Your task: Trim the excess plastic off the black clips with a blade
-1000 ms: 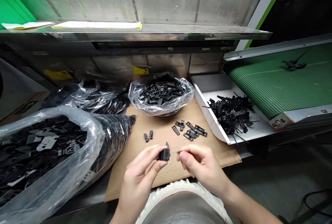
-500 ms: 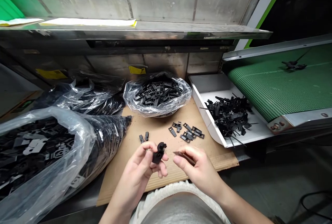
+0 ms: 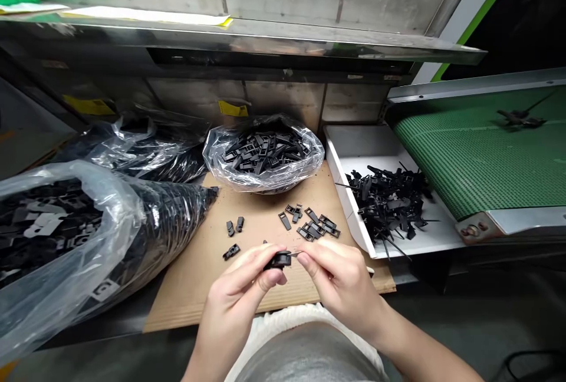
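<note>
Over the front part of the cardboard sheet [image 3: 186,276], my left hand [image 3: 247,285] pinches a small black plastic part [image 3: 279,260]. My right hand [image 3: 336,273] is closed on a thin pointed tool [image 3: 295,253], whose tip meets the right end of that part. Most of the tool is hidden by my fingers. Three small black pieces [image 3: 231,252] lie on the cardboard beyond my left hand. Several flat black clips [image 3: 313,229] lie beyond my right hand. An open plastic bag [image 3: 265,155] full of similar clips stands behind them.
Large plastic bags of black parts [image 3: 163,211] fill the left side. On the right, a white tray [image 3: 349,211] holds a pile of black assemblies [image 3: 391,199], beside a green conveyor belt [image 3: 486,158] carrying one dark piece. A metal shelf [image 3: 265,40] crosses the back.
The two hands have come together, and the tool tip now touches the black part. The part has been turned. The view has shifted slightly, and another black piece shows on the cardboard.
</note>
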`<state>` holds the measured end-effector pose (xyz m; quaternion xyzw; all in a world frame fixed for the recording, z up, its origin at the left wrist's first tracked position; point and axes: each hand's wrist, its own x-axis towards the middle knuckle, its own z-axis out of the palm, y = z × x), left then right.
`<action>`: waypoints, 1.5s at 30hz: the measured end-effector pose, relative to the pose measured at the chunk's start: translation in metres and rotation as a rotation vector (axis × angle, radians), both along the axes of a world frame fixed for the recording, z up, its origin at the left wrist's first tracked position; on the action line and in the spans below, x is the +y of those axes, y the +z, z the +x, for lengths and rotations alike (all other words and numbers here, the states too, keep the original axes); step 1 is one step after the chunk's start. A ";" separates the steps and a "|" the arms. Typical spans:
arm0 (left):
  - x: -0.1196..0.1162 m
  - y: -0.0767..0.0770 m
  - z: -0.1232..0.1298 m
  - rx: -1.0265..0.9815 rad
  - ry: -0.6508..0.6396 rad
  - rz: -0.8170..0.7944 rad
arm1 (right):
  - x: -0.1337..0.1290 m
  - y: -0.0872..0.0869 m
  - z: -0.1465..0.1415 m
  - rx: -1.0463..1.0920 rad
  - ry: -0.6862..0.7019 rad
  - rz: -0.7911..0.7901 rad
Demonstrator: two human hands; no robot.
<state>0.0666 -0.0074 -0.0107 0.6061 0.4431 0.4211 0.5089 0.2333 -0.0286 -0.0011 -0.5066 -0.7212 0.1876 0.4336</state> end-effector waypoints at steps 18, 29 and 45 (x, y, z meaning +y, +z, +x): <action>-0.018 0.013 0.019 0.060 0.081 0.071 | -0.001 0.011 0.030 0.339 0.368 -0.520; -0.006 0.012 0.007 0.135 0.067 0.111 | -0.003 0.004 0.025 0.279 0.251 -0.199; 0.010 0.019 -0.051 0.065 0.004 0.104 | 0.005 0.003 -0.047 -0.187 0.023 0.047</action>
